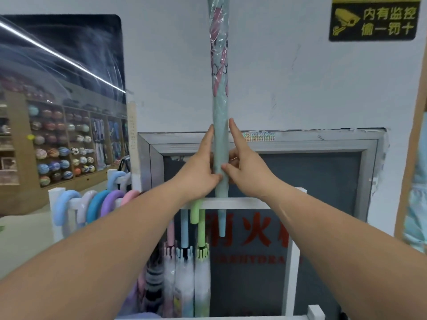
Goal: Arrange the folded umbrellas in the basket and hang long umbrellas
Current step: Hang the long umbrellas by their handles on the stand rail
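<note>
A long teal umbrella (pixel 220 107) with a pink pattern, wrapped in clear plastic, stands upright with its narrow tip pointing down past the white rack rail (pixel 240 202). My left hand (pixel 200 168) grips it from the left and my right hand (pixel 242 166) grips it from the right, both index fingers stretched up along it. Several long umbrellas hang on the rack by curved handles: blue, lilac, teal, purple and pink ones (pixel 99 204) on the left rail, a green one (pixel 196 212) just below my hands. The umbrella's top runs out of view.
The white rack frame (pixel 291 262) stands against a grey cabinet (pixel 312 172) with red characters. Shelves of balls (pixel 57 146) fill the left background. A yellow-on-black camera sign (pixel 373 19) hangs on the white wall.
</note>
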